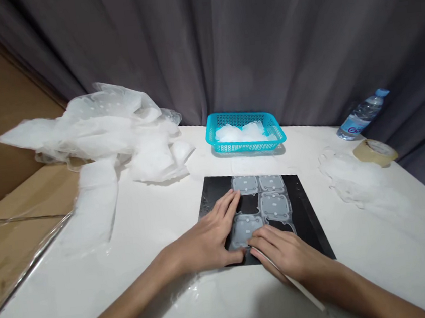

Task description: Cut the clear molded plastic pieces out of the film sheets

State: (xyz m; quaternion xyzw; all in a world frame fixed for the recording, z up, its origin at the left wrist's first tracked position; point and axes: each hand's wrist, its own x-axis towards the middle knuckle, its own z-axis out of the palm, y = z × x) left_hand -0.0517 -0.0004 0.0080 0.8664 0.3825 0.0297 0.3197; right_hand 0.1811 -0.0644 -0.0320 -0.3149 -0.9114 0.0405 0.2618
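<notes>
A black mat (311, 227) lies on the white table. On it rests a clear plastic sheet (274, 204) of rounded-square shapes in two columns, with black openings between some of them. My left hand (211, 240) lies on the sheet's left side, fingers stretched and thumb apart, holding nothing. My right hand (286, 252) is closed around a thin white stick-like tool (306, 295) at the lower rounded square. The tool's tip is hidden by the fingers, and its back end slants down to the right.
Behind the mat stands a turquoise basket (247, 148) with whitish translucent pieces inside. A heap of white plastic sheets (106, 129) lies at left, near cardboard (33, 190). A water bottle (360, 119), a tape roll (375, 153) and plastic scraps (351, 177) are at right.
</notes>
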